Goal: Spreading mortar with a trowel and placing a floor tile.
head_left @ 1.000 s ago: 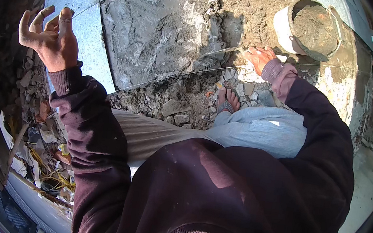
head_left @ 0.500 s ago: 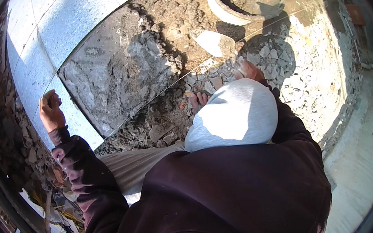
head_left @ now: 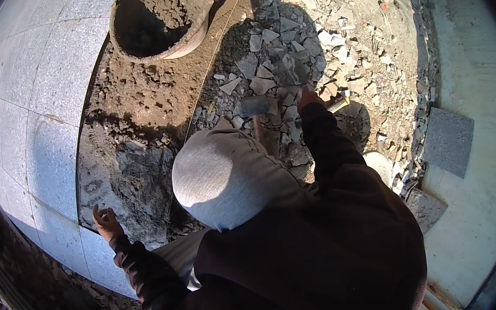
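My right hand point(head_left: 309, 96) reaches down to the rubble, its fingers closed at the near end of a grey trowel blade point(head_left: 293, 70); the grip itself is mostly hidden. The blade lies low over broken tile pieces point(head_left: 262, 85) in shadow. My left hand point(head_left: 107, 223) hangs over the near left part of the grey mortar bed point(head_left: 127, 172), fingers loosely bent and apart, holding nothing. Left of the trowel, a mallet point(head_left: 255, 106) with a dark head and reddish-brown handle lies on the rubble. A tool with a yellow handle point(head_left: 339, 105) lies just right of my right hand.
A large bucket point(head_left: 197, 38) of dark mortar stands far left. Speckled grey tiles point(head_left: 55, 151) cover the floor on the left. A taut string point(head_left: 213, 59) runs beside the mortar bed. A loose square tile point(head_left: 449, 141) rests at the right. My bent knee point(head_left: 209, 175) hides some ground.
The view has swung right, bringing the mallet and loose square tile into sight. The trowel blade, sunlit before, is now in shadow. My left hand now appears over mortar instead of tile.
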Tool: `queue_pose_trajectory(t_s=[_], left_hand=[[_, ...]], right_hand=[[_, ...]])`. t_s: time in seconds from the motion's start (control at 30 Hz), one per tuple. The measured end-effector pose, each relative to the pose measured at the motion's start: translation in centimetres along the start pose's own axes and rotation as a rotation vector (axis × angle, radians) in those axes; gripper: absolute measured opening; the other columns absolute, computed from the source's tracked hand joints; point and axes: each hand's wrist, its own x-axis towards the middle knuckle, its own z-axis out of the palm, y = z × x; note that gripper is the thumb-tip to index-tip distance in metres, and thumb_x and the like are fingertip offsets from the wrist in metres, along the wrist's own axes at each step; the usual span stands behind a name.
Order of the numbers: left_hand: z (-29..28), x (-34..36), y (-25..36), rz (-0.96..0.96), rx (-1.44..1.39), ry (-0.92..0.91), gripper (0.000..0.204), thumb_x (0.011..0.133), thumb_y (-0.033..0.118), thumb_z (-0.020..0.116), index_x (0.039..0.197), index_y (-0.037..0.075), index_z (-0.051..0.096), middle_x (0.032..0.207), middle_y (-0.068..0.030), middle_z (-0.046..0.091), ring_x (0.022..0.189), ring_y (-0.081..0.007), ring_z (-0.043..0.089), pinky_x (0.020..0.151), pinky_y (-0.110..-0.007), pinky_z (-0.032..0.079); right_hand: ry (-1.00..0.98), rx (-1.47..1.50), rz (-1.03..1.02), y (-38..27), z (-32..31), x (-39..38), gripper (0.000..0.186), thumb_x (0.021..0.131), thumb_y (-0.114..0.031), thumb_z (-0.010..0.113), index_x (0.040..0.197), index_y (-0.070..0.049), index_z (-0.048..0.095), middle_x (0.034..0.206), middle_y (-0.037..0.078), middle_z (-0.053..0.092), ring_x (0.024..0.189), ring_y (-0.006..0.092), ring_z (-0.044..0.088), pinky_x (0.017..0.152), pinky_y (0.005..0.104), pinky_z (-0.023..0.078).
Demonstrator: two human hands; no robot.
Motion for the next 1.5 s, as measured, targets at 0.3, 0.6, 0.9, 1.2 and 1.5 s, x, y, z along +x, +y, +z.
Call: queue_pose_trajectory(t_s=[0.3, 0.6, 0.9, 1.2, 1.5], left_hand=[[3.0, 0.0, 0.8, -0.062, 0.239, -0.256, 0.017, 0.08, 0.013, 0.049, 0.086, -0.001, 0.057, 0.072, -0.0097, 0.057, 0.053, -0.0171, 0.053, 0.051, -0.029, 0.045], [6.3, -1.3, 4.0, 0.068, 0.353, -0.271, 0.037, 0.081, 0.027, 0.05, 0.057, 0.0, 0.042, 0.057, -0.0152, 0.045, 0.051, -0.0298, 0.043, 0.049, -0.04, 0.033], [-4.5, -7.8, 15.3, -0.426, -0.066, -0.32, 0.031, 0.078, 0.023, 0.052, 0.057, 0.002, 0.045, 0.049, -0.0048, 0.044, 0.044, -0.0112, 0.041, 0.043, -0.034, 0.034], [-11.8, -6.3, 40.0, -0.458, -0.791, -0.578, 0.03, 0.081, 0.028, 0.046, 0.093, 0.001, 0.051, 0.076, -0.0084, 0.053, 0.064, -0.0186, 0.052, 0.057, -0.033, 0.043], [-21.9, -6.8, 67.7, -1.042, -1.397, -1.14, 0.055, 0.082, 0.046, 0.039, 0.112, 0.0, 0.039, 0.106, -0.0162, 0.046, 0.096, -0.0247, 0.045, 0.078, -0.041, 0.039]], right_hand=[[0.267, 0.849, 0.306, 2.5, 6.6, -2.0, 0.049, 0.069, -0.035, 0.057, 0.105, -0.001, 0.049, 0.095, 0.022, 0.056, 0.093, 0.0349, 0.052, 0.079, 0.0378, 0.042], [0.073, 0.511, 0.046, 0.1, -2.1, -0.1, 0.043, 0.071, -0.019, 0.051, 0.109, 0.0, 0.047, 0.109, 0.024, 0.046, 0.102, 0.0376, 0.044, 0.087, 0.0398, 0.037], [0.044, 0.392, -0.753, -14.1, -17.5, -14.8, 0.03, 0.074, -0.016, 0.05, 0.099, 0.001, 0.048, 0.094, 0.018, 0.046, 0.092, 0.0329, 0.046, 0.08, 0.0388, 0.04], [0.111, 0.616, -1.439, -22.8, -32.1, -36.4, 0.04, 0.08, -0.03, 0.046, 0.114, -0.009, 0.047, 0.118, 0.011, 0.044, 0.107, 0.0261, 0.044, 0.089, 0.0377, 0.038], [0.75, 0.766, -1.364, -10.3, -51.4, -38.9, 0.038, 0.077, -0.037, 0.048, 0.112, -0.023, 0.05, 0.117, 0.01, 0.043, 0.11, 0.0282, 0.04, 0.093, 0.0476, 0.029]])
